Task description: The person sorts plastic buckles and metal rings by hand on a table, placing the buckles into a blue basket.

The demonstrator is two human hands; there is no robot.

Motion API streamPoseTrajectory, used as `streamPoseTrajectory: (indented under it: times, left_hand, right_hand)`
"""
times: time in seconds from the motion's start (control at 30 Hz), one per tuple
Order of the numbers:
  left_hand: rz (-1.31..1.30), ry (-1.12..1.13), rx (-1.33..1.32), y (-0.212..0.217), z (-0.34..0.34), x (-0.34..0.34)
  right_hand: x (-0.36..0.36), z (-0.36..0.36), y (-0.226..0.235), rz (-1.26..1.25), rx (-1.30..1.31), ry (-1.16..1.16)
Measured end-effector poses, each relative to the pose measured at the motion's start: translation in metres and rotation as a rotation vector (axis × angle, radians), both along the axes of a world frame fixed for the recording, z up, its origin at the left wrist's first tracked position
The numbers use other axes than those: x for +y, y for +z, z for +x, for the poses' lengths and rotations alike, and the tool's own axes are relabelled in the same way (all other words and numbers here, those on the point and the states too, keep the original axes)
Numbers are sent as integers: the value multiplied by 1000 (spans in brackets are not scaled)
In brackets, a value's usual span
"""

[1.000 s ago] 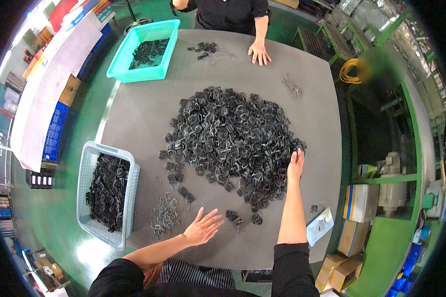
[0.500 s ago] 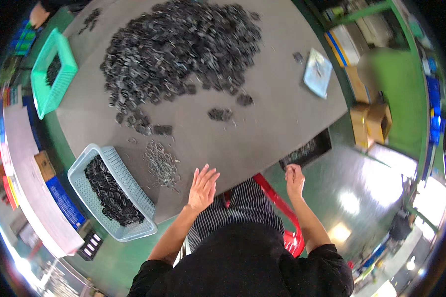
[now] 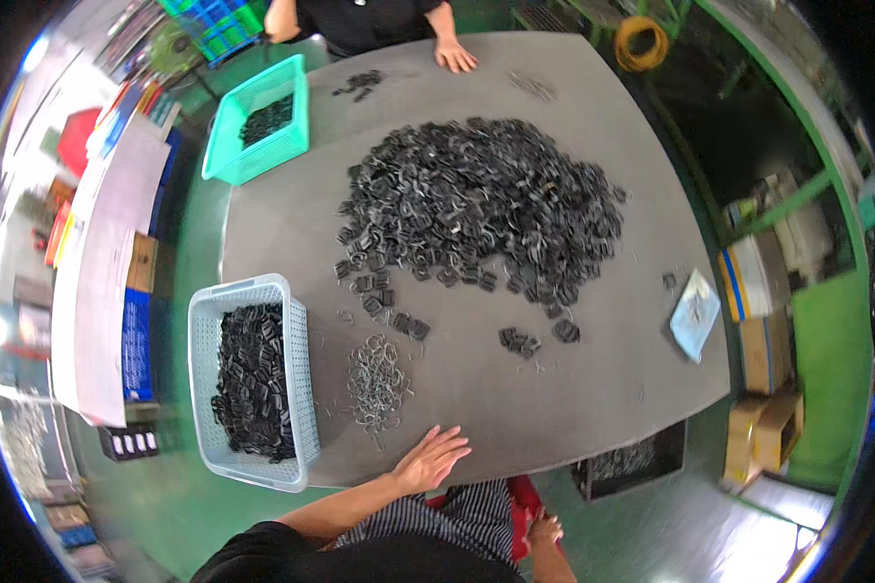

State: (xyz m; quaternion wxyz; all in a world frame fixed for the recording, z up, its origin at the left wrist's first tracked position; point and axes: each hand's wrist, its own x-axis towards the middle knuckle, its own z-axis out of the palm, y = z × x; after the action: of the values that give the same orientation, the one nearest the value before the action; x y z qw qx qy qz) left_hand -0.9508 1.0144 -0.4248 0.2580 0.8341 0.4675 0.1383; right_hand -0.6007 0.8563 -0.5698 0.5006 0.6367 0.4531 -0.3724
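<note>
My left hand (image 3: 434, 459) lies at the near table edge, fingers stretched out and nothing in it. Just beyond it is a loose pile of small silver wire rings or hooks (image 3: 377, 384). My right hand (image 3: 546, 531) is low beside the red chair (image 3: 524, 505), off the table. Its fingers are curled; whether they grip the chair's edge or a small thing is hidden. A large heap of small black buckle-like pieces (image 3: 486, 204) covers the table's middle. Two small clusters of the same pieces (image 3: 520, 342) lie nearer me.
A light-blue basket (image 3: 302, 389) of black pieces stands at the left edge, a green basket (image 3: 303, 107) far left. Across the table is a co-worker's hand (image 3: 454, 55). A pale blue packet (image 3: 695, 316) lies right; a dark bin of metal parts (image 3: 637, 459) sits below the table edge.
The view has swung, so the far side and the co-worker now show. My right hand has drawn in from beside the dark bin to the red chair. My left hand stays flat near the edge.
</note>
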Motion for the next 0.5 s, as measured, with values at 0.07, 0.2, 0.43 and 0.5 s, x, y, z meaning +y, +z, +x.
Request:
streamPoseTrajectory:
  times: [0.07, 0.2, 0.43, 0.5]
  left_hand:
    - [22, 65, -5, -5, 1, -3]
    - [25, 140, -32, -20, 5, -7]
    - [142, 264, -135, -26, 15, -7]
    - [76, 268, -114, -24, 16, -16]
  right_hand:
    - [10, 12, -19, -109, 11, 80]
    - [19, 42, -38, -132, 135, 300]
    - [70, 131, -46, 180, 233, 395]
    - [157, 58, 62, -105, 294, 477]
